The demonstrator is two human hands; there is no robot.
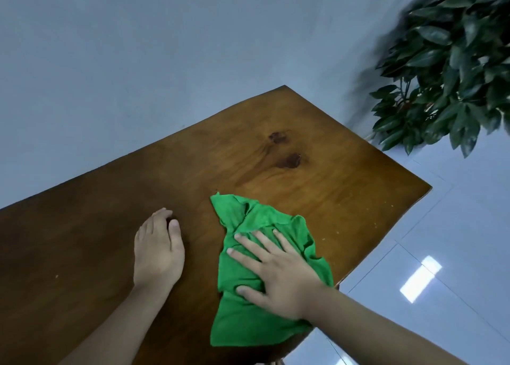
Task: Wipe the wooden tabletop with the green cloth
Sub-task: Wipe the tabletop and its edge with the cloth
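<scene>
Head view: a grey wall (pixel 138 61) stands behind the wooden tabletop (pixel 345 193), which bears two dark knots (pixel 287 149). A leafy plant (pixel 452 69) stands past its far right corner, over pale floor tiles (pixel 441 268). The cloth (pixel 248 317), green and crumpled, lies near the table's right edge. The right hand (pixel 278 276) presses flat on it, fingers spread and unclenched. The left hand (pixel 158 251) rests on bare wood just beside the cloth, fingers loosely curled, grasping nothing.
</scene>
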